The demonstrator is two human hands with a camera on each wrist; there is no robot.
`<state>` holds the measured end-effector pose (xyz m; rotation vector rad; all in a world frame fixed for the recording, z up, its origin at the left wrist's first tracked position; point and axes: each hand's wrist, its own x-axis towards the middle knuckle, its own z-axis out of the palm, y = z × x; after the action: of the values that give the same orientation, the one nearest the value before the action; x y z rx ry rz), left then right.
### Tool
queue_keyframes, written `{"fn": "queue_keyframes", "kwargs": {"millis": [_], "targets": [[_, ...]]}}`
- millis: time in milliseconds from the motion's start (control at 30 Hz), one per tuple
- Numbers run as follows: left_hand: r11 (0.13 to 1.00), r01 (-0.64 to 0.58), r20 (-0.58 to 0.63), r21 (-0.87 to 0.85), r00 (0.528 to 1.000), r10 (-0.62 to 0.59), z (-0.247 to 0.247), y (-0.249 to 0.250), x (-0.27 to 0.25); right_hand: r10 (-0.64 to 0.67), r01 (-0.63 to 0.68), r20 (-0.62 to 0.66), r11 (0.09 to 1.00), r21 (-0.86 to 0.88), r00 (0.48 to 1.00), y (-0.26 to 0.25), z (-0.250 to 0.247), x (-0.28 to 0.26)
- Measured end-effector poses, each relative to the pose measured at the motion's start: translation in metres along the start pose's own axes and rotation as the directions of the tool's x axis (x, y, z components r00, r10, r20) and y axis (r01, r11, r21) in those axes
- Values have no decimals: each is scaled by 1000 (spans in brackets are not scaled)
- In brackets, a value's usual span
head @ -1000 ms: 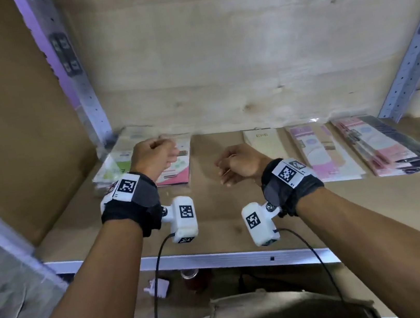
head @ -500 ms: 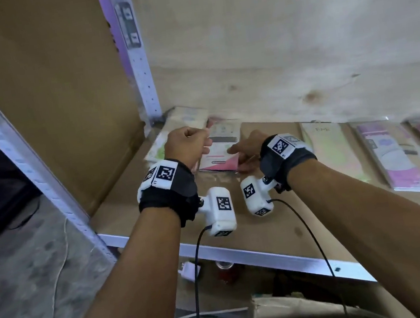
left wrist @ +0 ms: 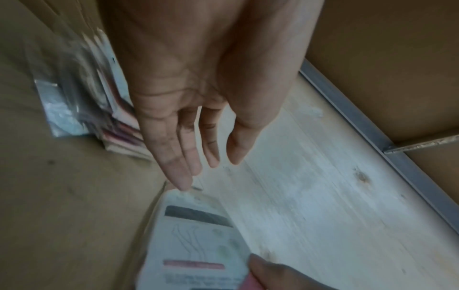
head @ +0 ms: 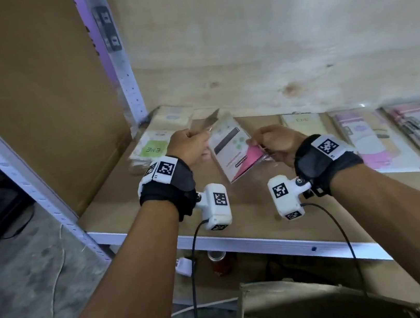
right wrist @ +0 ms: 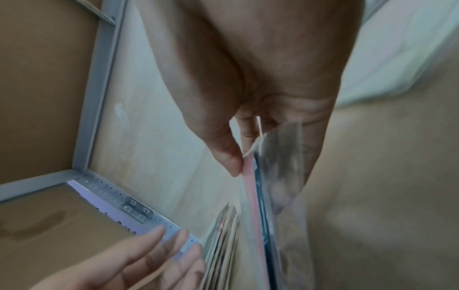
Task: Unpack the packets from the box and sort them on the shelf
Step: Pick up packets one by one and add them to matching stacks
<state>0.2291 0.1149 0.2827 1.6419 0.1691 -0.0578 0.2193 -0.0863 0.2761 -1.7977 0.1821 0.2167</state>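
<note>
The right hand (head: 273, 144) is pinching the near corner of a packet (head: 232, 152), which is tilting off the shelf (head: 251, 207) with its long axis running near-to-far. The left hand (head: 188, 148), fingers straight in its wrist view, is nearing its far left edge.

Packets (head: 375, 142) in a row on shelf (head: 238, 209), box (head: 307, 307) seemingly below
</note>
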Motion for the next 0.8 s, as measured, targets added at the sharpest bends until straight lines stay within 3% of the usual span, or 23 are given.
{"fn": "queue_keyframes", "kwargs": {"millis": [167, 300, 467, 600, 667, 800], "targets": [[983, 164, 232, -79, 962, -142, 34, -3, -19, -170, 160, -44, 972, -173, 984, 11, -53, -41], [933, 261, 346, -246, 923, -167, 65, 6, -33, -420, 401, -52, 892, -206, 906, 12, -82, -74], [805, 408, 375, -431, 892, -252, 95, 10, -36, -592, 547, -40, 766, -339, 805, 23, -105, -104], [815, 421, 339, -399, 893, -296, 115, 3, -33, -658, 597, 29, 664, -450, 753, 32, -118, -113], [832, 398, 325, -387, 903, -280, 123, -1, -32, -640, 578, 55, 649, -494, 766, 36, -125, -112], [849, 336, 315, -408, 925, -215, 133, -7, -27, -545, 473, -39, 760, -446, 838, 49, -143, -109]]}}
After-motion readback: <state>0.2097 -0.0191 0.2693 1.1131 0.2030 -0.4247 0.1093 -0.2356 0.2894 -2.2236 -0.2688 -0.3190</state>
